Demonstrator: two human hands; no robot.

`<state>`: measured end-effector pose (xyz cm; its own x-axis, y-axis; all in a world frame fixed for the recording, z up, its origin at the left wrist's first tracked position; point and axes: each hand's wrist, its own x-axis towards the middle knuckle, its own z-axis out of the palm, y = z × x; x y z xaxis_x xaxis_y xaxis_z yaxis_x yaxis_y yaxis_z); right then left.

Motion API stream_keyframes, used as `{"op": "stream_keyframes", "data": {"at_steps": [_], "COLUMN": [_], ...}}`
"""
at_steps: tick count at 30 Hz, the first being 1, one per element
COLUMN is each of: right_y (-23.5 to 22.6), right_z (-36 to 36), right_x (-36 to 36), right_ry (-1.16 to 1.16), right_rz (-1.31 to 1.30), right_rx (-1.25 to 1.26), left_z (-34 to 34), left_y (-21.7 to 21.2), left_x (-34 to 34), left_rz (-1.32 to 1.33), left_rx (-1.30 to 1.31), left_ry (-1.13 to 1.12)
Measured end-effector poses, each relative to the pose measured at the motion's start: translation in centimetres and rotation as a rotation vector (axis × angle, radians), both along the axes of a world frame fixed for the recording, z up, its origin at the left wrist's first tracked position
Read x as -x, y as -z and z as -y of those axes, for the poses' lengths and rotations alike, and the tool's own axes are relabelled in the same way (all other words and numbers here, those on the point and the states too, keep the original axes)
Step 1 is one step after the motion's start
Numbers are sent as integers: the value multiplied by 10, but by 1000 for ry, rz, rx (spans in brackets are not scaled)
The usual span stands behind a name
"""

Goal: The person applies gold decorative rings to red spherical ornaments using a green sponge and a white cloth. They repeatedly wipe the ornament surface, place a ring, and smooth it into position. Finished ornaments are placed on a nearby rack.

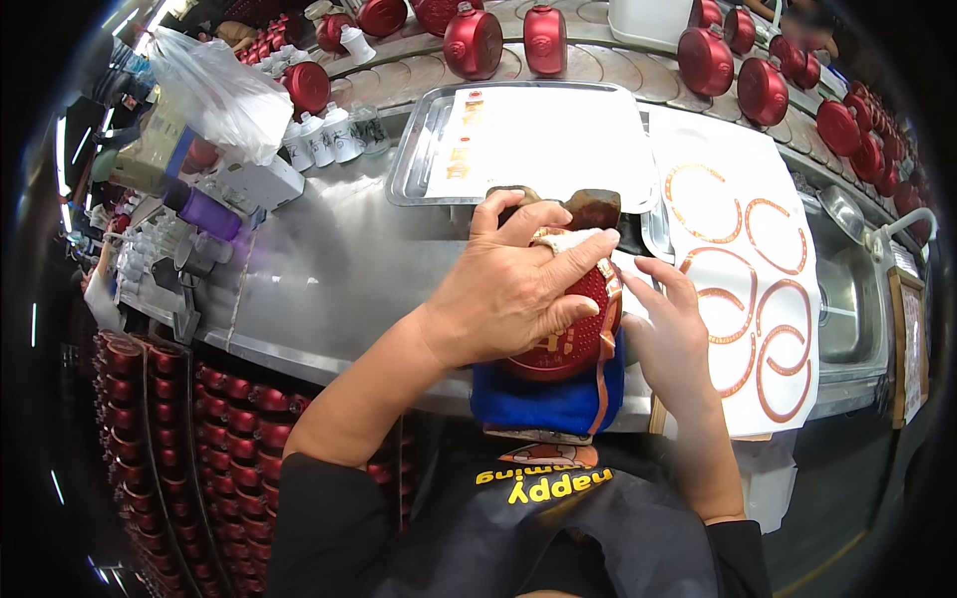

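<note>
A round, flat red bottle [588, 337] with raised dots and a gold emblem leans on a blue padded cushion [498, 399] in front of me. My left hand [513, 279] lies over its upper part, pressing a small white cloth [565, 240] against it with fingers spread and thumb out. A thin orange-gold decal strip [604, 344] runs along the bottle's right side and hangs over the cushion. Beside that edge is my right hand [670, 334], its fingers extended and the tips close to the strip. Behind the bottle a brown curved rest [595, 211] shows partly.
White paper [733, 149] at right carries several curved orange decal strips [703, 202]. Beyond lies a metal tray [402, 171] with a white sheet. Red bottles [473, 45] stand on a conveyor [409, 62]. White bottles [339, 135] stand left, a sink [852, 309] right.
</note>
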<state>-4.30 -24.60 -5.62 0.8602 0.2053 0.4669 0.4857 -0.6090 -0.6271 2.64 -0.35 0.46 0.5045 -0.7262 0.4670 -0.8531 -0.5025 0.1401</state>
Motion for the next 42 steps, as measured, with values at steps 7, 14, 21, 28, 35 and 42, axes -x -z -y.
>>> {"op": "stream_keyframes", "data": {"at_steps": [7,14,21,28,35,42], "right_y": [1,-4,-2,-3,-9,-9], "right_z": [2,0,4,10,7,8], "right_x": [7,-6,-12,-10,-9,-16], "right_ry": [-2,-7,22,-16,-23,-6], "right_rz": [136,151,193,212,202,142], "right_rx": [42,199,157,112,140,84], "left_z": [4,13,58,64,73,72], "left_y": [4,8,39,34,39,47], "left_x": [17,61,96,96,102,106], "left_rz": [68,-16,25,15,48,119], "left_rx": [-43,149,94,111,91,109], "left_ry": [-44,-228,-472,-432,-431,-416]}}
